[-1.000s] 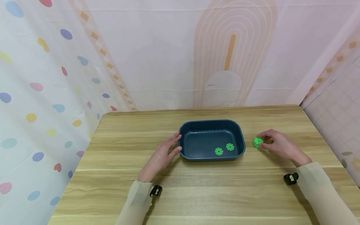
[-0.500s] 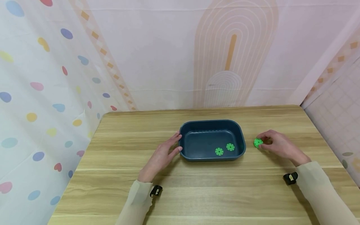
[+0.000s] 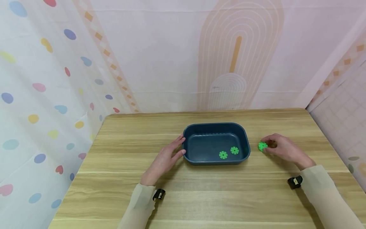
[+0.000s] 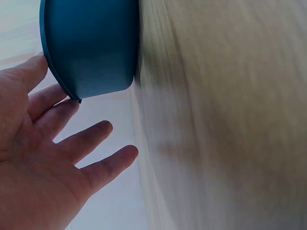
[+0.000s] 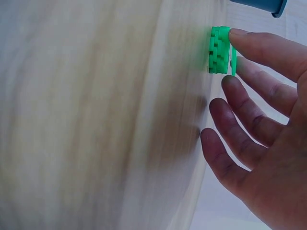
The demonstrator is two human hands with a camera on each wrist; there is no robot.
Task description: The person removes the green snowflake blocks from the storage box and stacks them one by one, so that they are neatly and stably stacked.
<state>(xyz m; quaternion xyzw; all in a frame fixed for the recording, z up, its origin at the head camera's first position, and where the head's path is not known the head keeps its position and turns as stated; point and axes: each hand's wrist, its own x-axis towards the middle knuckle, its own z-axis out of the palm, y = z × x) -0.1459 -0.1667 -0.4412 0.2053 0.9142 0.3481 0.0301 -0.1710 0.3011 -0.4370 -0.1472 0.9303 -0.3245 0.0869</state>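
Observation:
My right hand (image 3: pixel 283 148) is at a small stack of bright green notched building discs (image 5: pixel 219 50) on the table, right of the tray. Thumb and forefinger pinch the top disc (image 5: pixel 234 62), and a thin gap shows between it and the stack in the right wrist view. The other fingers of that hand are spread beside it. A dark blue rectangular tray (image 3: pixel 216 162) stands left of the stack, with two green discs (image 3: pixel 223 155) flat inside near its front right corner. My left hand (image 3: pixel 164 159), fingers extended, touches the tray's left rim with thumb and fingertips.
The wood-grain table (image 3: pixel 200 197) ends at the back against a patterned curtain (image 3: pixel 160 63). Another curtain with coloured dots (image 3: pixel 51 108) hangs along the left side. Each sleeve carries a black wrist strap piece (image 3: pixel 295 182).

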